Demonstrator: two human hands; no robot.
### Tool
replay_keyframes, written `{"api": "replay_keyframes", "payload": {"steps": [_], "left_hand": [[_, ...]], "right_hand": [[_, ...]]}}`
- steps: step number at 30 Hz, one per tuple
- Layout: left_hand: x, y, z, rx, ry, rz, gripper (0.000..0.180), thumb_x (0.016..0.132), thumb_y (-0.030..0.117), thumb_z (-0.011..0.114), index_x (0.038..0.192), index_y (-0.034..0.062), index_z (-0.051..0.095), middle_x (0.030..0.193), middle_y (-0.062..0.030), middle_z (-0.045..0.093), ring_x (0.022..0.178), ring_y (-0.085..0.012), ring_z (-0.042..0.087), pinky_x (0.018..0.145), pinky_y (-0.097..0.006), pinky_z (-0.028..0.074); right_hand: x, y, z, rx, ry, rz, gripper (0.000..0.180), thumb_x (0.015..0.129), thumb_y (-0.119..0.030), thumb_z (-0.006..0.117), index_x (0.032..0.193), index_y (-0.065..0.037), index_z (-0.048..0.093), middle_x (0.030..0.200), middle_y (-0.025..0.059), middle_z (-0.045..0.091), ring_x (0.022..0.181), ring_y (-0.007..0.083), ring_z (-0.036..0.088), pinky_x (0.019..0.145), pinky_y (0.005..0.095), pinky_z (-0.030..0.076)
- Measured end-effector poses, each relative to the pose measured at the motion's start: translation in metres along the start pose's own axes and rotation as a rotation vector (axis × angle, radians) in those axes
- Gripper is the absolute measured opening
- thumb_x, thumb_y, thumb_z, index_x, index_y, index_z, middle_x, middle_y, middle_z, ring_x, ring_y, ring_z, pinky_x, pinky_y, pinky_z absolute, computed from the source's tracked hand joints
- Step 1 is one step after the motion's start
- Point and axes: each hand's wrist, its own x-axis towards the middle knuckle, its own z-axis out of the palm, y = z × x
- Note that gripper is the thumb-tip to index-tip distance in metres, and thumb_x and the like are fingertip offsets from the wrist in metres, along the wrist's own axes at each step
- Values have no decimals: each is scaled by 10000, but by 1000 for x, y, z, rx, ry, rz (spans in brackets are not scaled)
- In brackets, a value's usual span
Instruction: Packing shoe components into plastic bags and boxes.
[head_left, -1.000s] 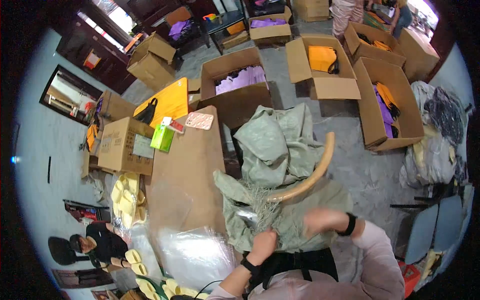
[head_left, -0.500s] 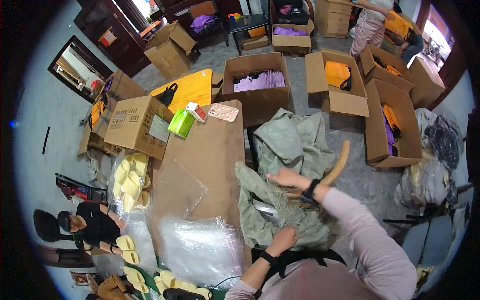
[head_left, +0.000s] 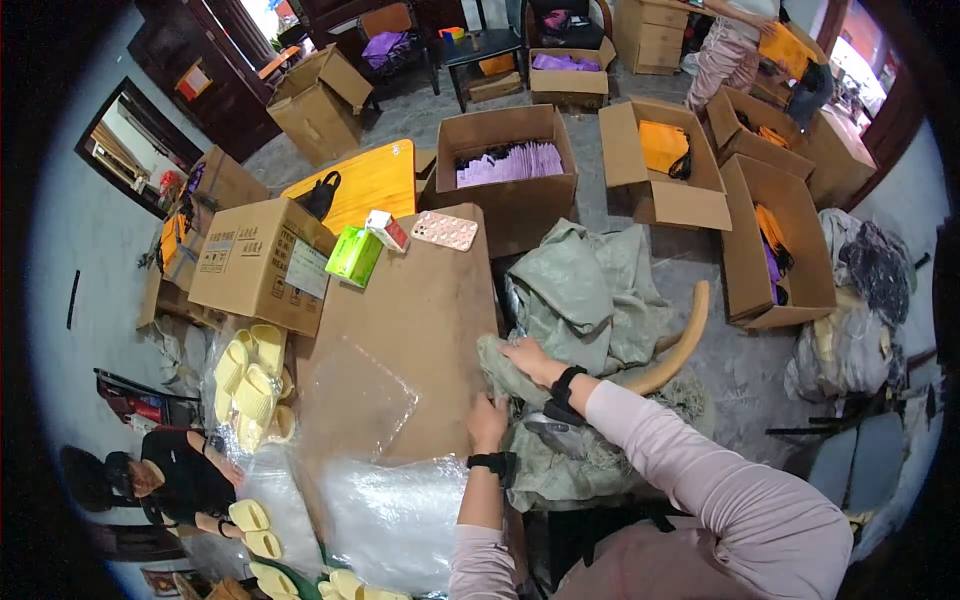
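Note:
A large grey-green woven sack [head_left: 575, 270] lies crumpled beside the table's right edge, its frayed threads hanging over a chair with a curved wooden arm [head_left: 685, 345]. My right hand [head_left: 533, 362] is closed on a fold of the sack near the table edge. Just below it, my left hand [head_left: 488, 422] has its fingers curled at the sack's edge; what they grip is partly hidden. Between my wrists and the sack's lower part, something shiny and clear [head_left: 553, 432] shows in the opening. Flat clear plastic bags [head_left: 400, 510] lie on the brown table [head_left: 400, 330] to the left of my hands.
Pale yellow slippers [head_left: 255, 385] in clear plastic lie along the table's left side, where another person [head_left: 180, 470] sits. A tissue pack [head_left: 355, 255], a small box [head_left: 387, 231] and a patterned phone case [head_left: 445, 230] are at the far end. Open cartons [head_left: 508, 195] stand beyond.
Both my hands have moved left and closer together, up to the table edge. The right hand has drawn the sack's fold along, and the left has come up from the sack's lower part.

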Motion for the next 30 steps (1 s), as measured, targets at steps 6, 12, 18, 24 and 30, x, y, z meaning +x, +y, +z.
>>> {"api": "replay_keyframes", "payload": {"steps": [6,12,18,24,30], "left_hand": [[17,-8,22,-427,80,73,148,834,140,561,826,-3,522,764,-167,599,697,-274,571,634,-353,433],[0,-18,34,-859,83,-103,107,869,108,515,850,6,492,724,-37,498,675,-127,448,614,-279,388],[-47,-67,75,-1511,201,-49,328,872,153,531,1137,-22,448,1081,-133,543,938,-193,530,831,-316,430],[-125,-111,104,-1136,198,-128,445,891,273,454,1250,15,399,1111,-106,528,974,-238,531,865,-389,425],[-188,-25,18,-1172,-140,-650,285,857,272,528,750,16,591,743,-46,564,690,-154,493,629,-303,416]], "right_hand": [[32,-20,36,328,213,92,436,707,-263,732,889,107,588,822,164,632,719,239,599,632,367,471],[18,-22,53,-587,143,-614,205,703,-194,622,812,-20,634,840,116,611,827,293,552,758,398,398],[-87,32,40,-733,-408,-1148,155,697,-136,554,829,-59,585,905,101,605,1044,280,501,1011,490,267],[-195,109,-68,-807,-851,-940,243,837,-198,552,966,8,560,921,136,578,896,313,548,828,378,426],[-159,56,-144,-1075,404,-1119,369,768,-303,626,1029,-56,540,890,142,585,803,298,586,671,401,466]]}}
